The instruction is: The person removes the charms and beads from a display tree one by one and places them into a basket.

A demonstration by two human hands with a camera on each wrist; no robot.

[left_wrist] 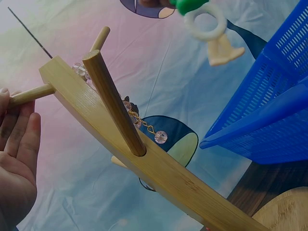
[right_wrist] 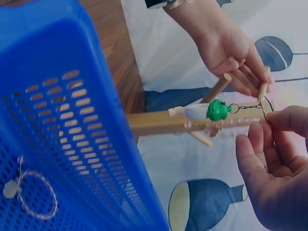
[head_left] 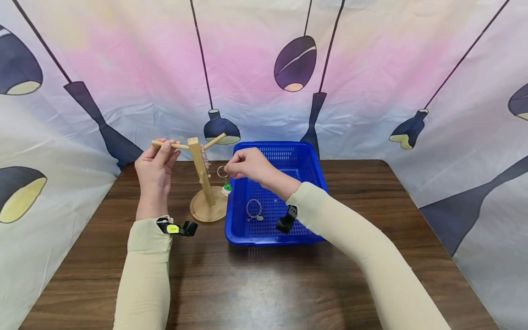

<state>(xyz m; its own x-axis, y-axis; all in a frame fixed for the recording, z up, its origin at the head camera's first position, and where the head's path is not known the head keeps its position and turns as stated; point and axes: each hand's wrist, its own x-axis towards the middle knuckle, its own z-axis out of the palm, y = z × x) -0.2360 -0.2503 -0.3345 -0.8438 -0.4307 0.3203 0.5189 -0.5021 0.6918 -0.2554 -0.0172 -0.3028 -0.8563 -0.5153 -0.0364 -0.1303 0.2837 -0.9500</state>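
My left hand (head_left: 154, 167) pinches the left peg (head_left: 171, 145) of a wooden stand (head_left: 202, 174) between thumb and fingers. A beaded bracelet (head_left: 205, 158) with pink clear beads hangs from the stand's right peg (head_left: 215, 140). Over the near-left part of the basket, my right hand (head_left: 251, 165) pinches the metal ring of a keychain (right_wrist: 219, 109). Its green and white charm dangles below on a short chain, close to the stand's post. In the right wrist view the ring sits between thumb and index fingertips.
The blue plastic basket (head_left: 231, 229) stands right of the stand, beside its round base (head_left: 200, 213). Inside lies another beaded bracelet (head_left: 254, 208) with a pale charm. A printed cloth (head_left: 363, 68) hangs behind the dark wooden table (head_left: 206, 279).
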